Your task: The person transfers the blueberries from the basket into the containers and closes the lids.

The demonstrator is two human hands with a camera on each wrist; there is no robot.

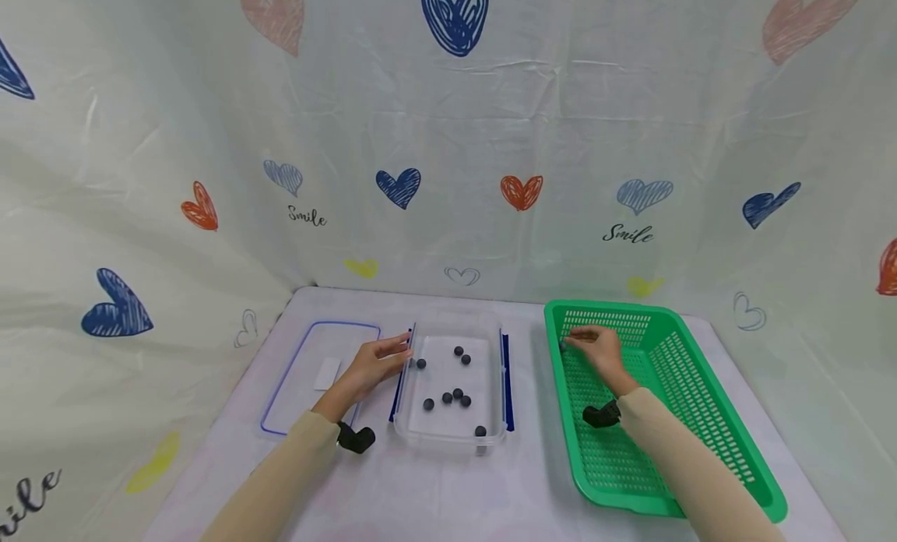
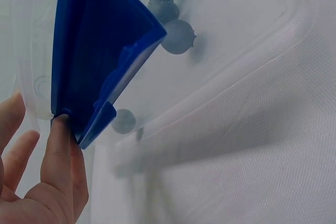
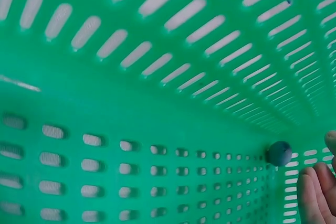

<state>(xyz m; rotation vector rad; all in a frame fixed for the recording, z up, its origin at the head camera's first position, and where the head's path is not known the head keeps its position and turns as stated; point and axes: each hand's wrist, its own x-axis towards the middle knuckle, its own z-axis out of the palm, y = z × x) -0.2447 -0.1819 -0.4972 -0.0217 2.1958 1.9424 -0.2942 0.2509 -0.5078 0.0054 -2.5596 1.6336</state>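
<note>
Done: eight blueberries point(image 1: 457, 394) lie in the clear box point(image 1: 448, 441).
Left: one blueberry point(image 3: 279, 153) in the green basket point(image 1: 701, 417) (far corner).
Left hand point(image 1: 374, 365): straight fingers touch the blue clip point(image 2: 94, 72).
Right hand point(image 1: 596, 349): reaching, grip unclear.

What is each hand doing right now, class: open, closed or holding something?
Left hand: open, straight fingers touching the blue latch of the clear container.
Right hand: inside the green basket, grip cannot be told.

A blue clip point(image 2: 100, 51) on the wall of a clear plastic container point(image 2: 236, 40) is touched from below by a fingertip of the left hand point(image 2: 47, 177); dark blueberries point(image 2: 178, 36) are seen through the clear wall just beside the clip; white cloth point(image 2: 252, 171) is spread beneath.
</note>
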